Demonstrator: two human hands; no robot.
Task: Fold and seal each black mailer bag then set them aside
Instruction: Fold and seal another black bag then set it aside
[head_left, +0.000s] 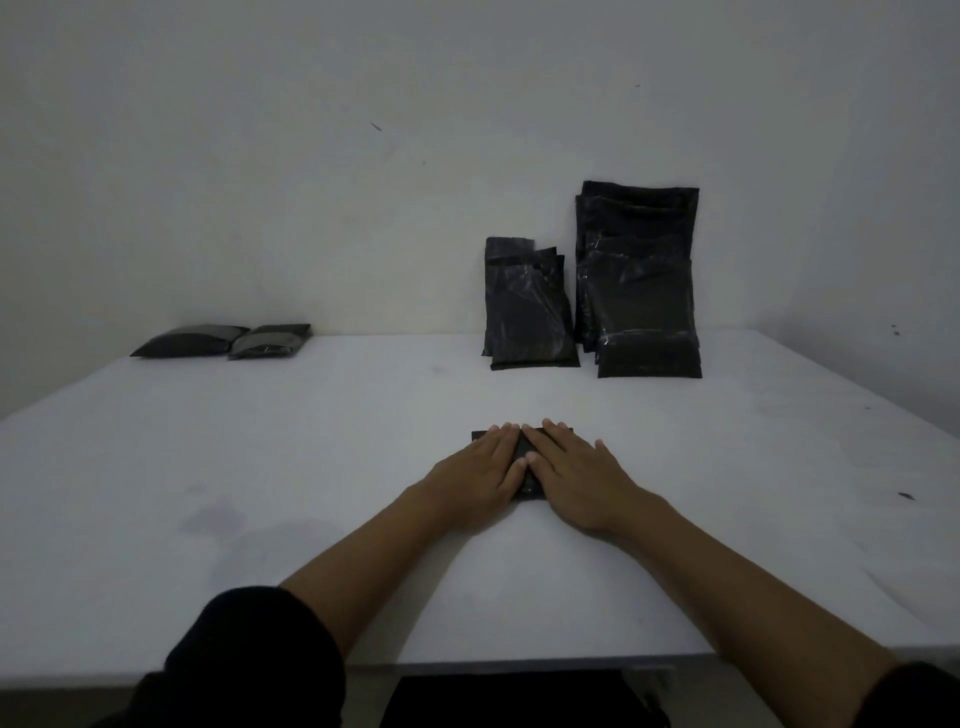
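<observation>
A small black mailer bag (525, 467) lies flat on the white table (311, 467) in front of me, mostly covered by my hands. My left hand (480, 467) presses on its left half with straight fingers. My right hand (576, 475) lies flat on its right half, fingers straight, and the fingertips of both hands meet over the bag's middle. Only the bag's far corners and a strip between my hands show.
Two black filled bags (223, 340) lie flat at the table's far left. Several black mailer bags lean upright against the wall at the far right: a smaller stack (530, 312) and a taller stack (641, 291). A small dark scrap (906, 496) lies at right.
</observation>
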